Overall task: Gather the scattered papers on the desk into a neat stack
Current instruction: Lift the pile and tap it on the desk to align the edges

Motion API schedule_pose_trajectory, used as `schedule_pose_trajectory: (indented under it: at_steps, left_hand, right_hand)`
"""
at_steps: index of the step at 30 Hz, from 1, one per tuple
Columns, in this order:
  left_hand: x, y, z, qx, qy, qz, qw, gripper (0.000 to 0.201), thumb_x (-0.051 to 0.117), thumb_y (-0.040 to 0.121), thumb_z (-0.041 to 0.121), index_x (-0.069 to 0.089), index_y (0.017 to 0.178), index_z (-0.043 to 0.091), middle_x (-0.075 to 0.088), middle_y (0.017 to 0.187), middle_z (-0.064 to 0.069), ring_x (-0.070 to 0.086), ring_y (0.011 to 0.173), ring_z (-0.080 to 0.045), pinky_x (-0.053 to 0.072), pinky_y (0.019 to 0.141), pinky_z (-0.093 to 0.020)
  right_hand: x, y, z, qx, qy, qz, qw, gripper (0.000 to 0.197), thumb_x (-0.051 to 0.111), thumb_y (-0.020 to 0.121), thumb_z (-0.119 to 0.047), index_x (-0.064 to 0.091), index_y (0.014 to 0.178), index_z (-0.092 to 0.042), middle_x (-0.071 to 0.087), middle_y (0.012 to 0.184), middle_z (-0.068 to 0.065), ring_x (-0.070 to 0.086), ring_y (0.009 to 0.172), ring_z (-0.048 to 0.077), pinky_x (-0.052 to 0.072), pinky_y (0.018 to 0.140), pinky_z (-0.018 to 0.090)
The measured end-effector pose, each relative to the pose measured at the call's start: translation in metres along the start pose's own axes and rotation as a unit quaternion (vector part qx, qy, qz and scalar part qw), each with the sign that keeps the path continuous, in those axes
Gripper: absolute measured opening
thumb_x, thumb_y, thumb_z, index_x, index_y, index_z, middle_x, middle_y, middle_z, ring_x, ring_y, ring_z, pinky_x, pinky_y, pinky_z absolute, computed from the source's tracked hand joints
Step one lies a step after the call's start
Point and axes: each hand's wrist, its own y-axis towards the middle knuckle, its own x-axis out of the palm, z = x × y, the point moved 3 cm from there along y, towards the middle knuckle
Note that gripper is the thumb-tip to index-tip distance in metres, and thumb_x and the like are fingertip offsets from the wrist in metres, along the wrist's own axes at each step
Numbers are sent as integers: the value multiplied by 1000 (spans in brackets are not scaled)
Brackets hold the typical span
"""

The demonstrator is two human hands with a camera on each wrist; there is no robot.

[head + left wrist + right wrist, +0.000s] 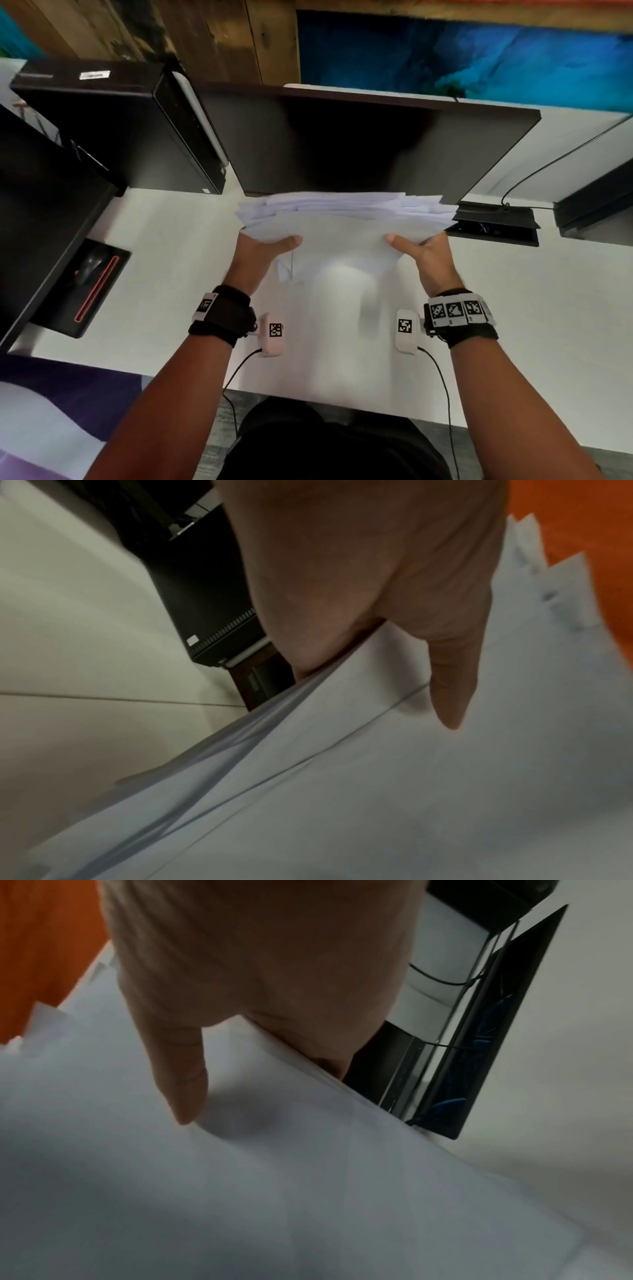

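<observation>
- A person's left hand (265,247) and right hand (419,251) hold one bundle of white papers (342,222) between them, lifted above the white table (171,267), probably so the sheets can be squared up.
- Each grip is a pinch at a side edge of the bundle: the thumb lies flat on the top sheet, and the other fingers go under the pile.
- Beyond the two grips, the far edges of the papers fan out unevenly, so the stack is not yet neat.
- Below the grips, the near part of the papers is blurred and blends into the table; whether it touches the table cannot be told.
- The fingers under the pile are hidden in all views.
- Just behind the papers stands a dark monitor (359,144); its base is hidden by them.
- Beside the right grip, an open cable box (496,222) is set into the table.
</observation>
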Motion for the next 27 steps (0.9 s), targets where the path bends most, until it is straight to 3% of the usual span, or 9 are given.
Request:
schedule_pose_trajectory:
  at_steps: [8,13,15,18,20,22,24,26,27]
  left_hand:
    - [6,9,20,64,3,-16,998,44,77,84,-7,70,121,16,77,110,6,72,105,-12,56,87,-24]
    - [7,16,-18,-8,0,-4,1000,45,80,84,0,68,127,5,78,116,-4,74,108,-18,59,94,-35]
    - [10,17,-31,-30,4,15,999,44,83,83,4,69,125,5,78,113,-4,74,106,-16,59,94,-34]
    - [18,16,-39,-26,5,64,998,22,81,88,15,72,108,10,78,96,5,74,86,-8,56,81,-22]
    - [23,12,-38,-1,15,93,996,18,79,90,31,71,93,16,72,86,3,67,75,-14,52,78,-28]
    - [27,4,-34,23,28,103,994,8,75,95,29,71,95,23,72,90,7,67,80,-6,54,83,-25]
    - [30,-1,-36,29,58,83,994,5,70,99,25,68,95,27,71,89,12,67,80,5,53,81,-18]
    - [31,-4,-40,3,78,57,995,13,75,94,28,67,87,21,69,79,7,65,69,2,52,75,-22]
    - [28,-4,-40,-16,71,51,996,16,81,89,29,71,93,16,74,85,4,70,76,-2,54,80,-24]
  right_hand:
    - [1,9,0,-29,20,31,999,52,78,86,8,62,135,1,75,127,16,74,116,30,60,97,37]
    - [3,20,34,41,9,24,999,59,78,85,8,57,140,-2,75,126,11,74,115,26,62,95,37]
    - [7,21,44,75,-13,19,997,51,82,85,1,65,132,-3,79,118,6,77,109,20,60,101,39]
    - [19,16,49,59,-64,70,994,32,83,90,-17,74,120,-12,79,101,-11,75,92,4,57,99,30]
    - [27,10,46,3,-88,115,989,30,75,97,-24,72,123,-9,77,108,-3,73,99,11,57,97,31]
    - [34,2,45,-32,-81,140,986,27,70,101,-26,69,123,-10,76,114,3,73,109,18,58,98,32]
    - [39,-5,50,-27,-81,149,985,20,69,102,-24,65,119,-15,75,113,11,72,108,26,59,100,39]
    - [38,-11,58,10,-71,132,989,29,73,98,-17,64,124,-11,74,117,10,72,109,24,58,101,42]
    - [36,-12,58,21,-53,116,992,40,77,94,-13,62,132,-10,74,124,7,72,113,21,59,102,40]
